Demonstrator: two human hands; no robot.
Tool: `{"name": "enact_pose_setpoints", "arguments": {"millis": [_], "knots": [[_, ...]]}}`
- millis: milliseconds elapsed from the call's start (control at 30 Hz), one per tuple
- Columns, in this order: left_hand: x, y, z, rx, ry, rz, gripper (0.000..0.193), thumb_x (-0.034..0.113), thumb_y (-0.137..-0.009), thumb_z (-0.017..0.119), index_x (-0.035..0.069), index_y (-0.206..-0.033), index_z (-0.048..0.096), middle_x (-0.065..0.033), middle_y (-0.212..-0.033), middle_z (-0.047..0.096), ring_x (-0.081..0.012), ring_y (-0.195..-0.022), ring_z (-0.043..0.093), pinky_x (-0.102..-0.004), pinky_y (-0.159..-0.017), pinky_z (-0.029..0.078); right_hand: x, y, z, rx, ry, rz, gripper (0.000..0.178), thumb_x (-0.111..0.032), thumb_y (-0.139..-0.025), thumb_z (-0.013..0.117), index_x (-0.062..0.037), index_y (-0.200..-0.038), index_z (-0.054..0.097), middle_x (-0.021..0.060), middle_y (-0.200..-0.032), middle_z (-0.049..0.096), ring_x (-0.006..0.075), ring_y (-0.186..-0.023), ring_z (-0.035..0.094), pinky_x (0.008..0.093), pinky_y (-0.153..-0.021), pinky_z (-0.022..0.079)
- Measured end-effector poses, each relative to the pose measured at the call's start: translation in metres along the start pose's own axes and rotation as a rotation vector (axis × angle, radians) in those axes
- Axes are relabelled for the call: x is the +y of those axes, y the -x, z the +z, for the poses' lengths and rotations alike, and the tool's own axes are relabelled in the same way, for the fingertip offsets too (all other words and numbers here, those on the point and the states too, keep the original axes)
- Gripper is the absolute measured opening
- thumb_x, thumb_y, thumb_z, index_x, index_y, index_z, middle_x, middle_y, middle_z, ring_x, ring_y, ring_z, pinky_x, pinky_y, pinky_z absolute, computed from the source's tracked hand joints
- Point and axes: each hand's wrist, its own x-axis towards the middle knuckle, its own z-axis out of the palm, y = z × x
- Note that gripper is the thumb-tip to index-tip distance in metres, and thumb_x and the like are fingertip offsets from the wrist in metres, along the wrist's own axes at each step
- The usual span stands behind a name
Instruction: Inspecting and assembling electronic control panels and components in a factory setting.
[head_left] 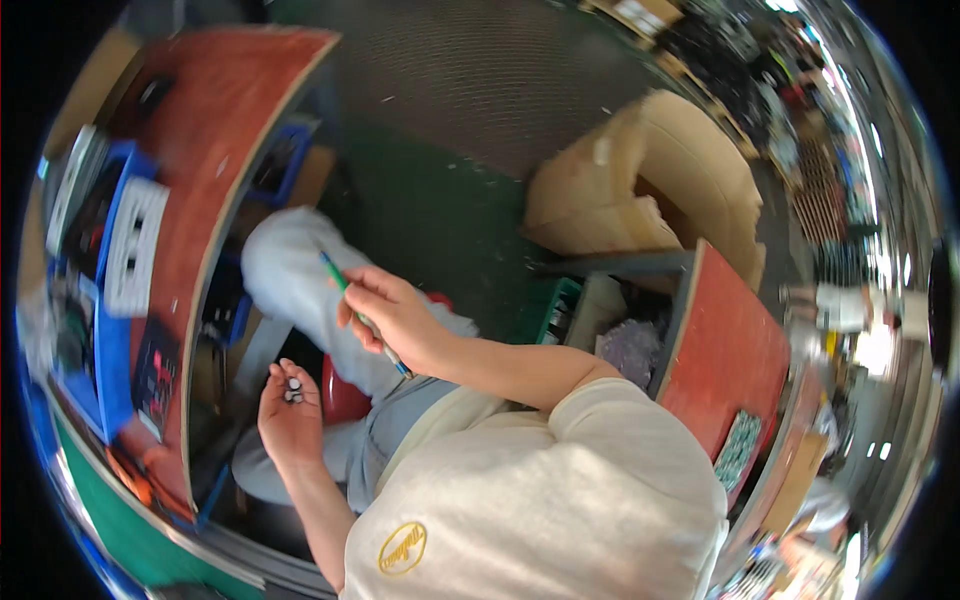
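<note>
My right hand (388,310) is closed around a slim, green pen-like tool (336,272), above my grey-trousered thigh. A dark, thin tip sticks out past the fingers at one end, and the other end shows below the palm; the exact kind is unclear. Nearer the workbench, my left hand (290,420) is turned palm up with curled fingers. Several small round parts (293,390), white and dark, lie in it. The two hands are apart. A red seat (345,398) shows partly between my legs.
To the left stands a red-topped workbench (215,130) with blue bins (100,350) and a black case (157,375). A big cardboard box (590,190) is on the floor ahead. Another red tabletop (725,350) lies to the right, a green crate (553,312) beside it.
</note>
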Motion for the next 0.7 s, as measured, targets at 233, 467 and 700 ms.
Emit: {"name": "enact_pose_setpoints", "arguments": {"millis": [233,467,700], "knots": [[-0.1,-0.07,0.17,-0.395,-0.433,-0.063,0.017,0.013,-0.094,0.045,-0.001,-0.098,0.055,-0.0095,-0.1,0.055,-0.0188,-0.093,0.055,-0.0368,-0.09,0.046,-0.116,0.085,-0.082,0.479,-0.112,-0.99,0.031,-0.019,-0.096,0.043,-0.0047,-0.123,0.044,0.0078,-0.085,0.055,0.0087,-0.056,0.046,0.0218,-0.045,0.036],[-0.285,0.02,0.36,-1.394,-0.371,0.502,0.032,0.027,-0.097,0.041,-0.001,-0.107,0.052,-0.0128,-0.106,0.053,-0.0223,-0.1,0.052,-0.0402,-0.097,0.039,-0.14,0.169,-0.114,0.644,-0.049,-1.82,0.033,-0.014,-0.093,0.042,0.0002,-0.123,0.038,0.0123,-0.083,0.054,0.0155,-0.056,0.047,0.0271,-0.044,0.04],[-0.44,-0.029,0.335,-1.266,-1.124,-0.476,0.09,0.069,-0.085,0.025,0.001,-0.143,0.014,-0.0138,-0.15,0.012,-0.0268,-0.14,0.007,-0.0425,-0.112,0.007,-0.166,0.175,-0.148,0.807,0.173,-1.764,0.035,-0.02,-0.096,0.039,-0.0002,-0.124,0.033,0.0087,-0.087,0.051,0.0128,-0.06,0.047,0.0246,-0.044,0.04]]}}
